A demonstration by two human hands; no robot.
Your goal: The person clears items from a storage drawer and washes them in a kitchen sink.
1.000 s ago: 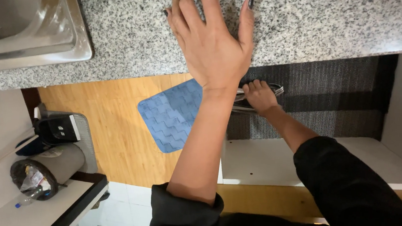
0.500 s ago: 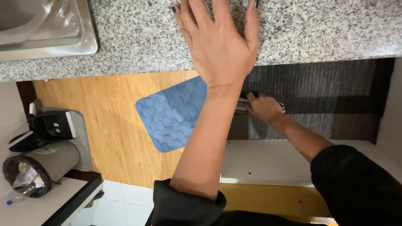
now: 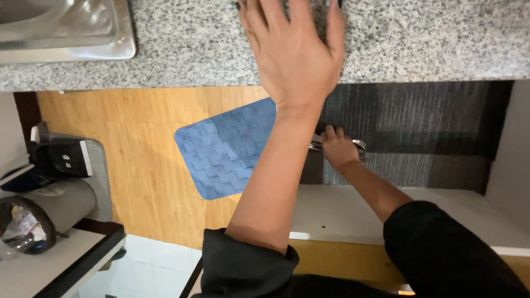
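My left hand point(image 3: 291, 48) lies flat on the speckled granite countertop point(image 3: 457, 31), fingers spread, palm down, holding nothing. Below the counter edge, my right hand point(image 3: 337, 151) reaches down in a black sleeve and is closed around a slim metal handle point(image 3: 360, 143) on a white cabinet panel point(image 3: 414, 218). Behind the handle is a dark opening under the counter point(image 3: 423, 119).
A steel sink point(image 3: 45, 5) is set in the counter at the upper left. On the wooden floor lies a blue patterned mat point(image 3: 226, 148). At the lower left stand a bin with a dark liner point(image 3: 24, 226) and a small dark appliance point(image 3: 60, 156).
My right hand has dropped a little lower in view while staying on the handle. The left hand stays pressed on the counter, and the view has shifted slightly.
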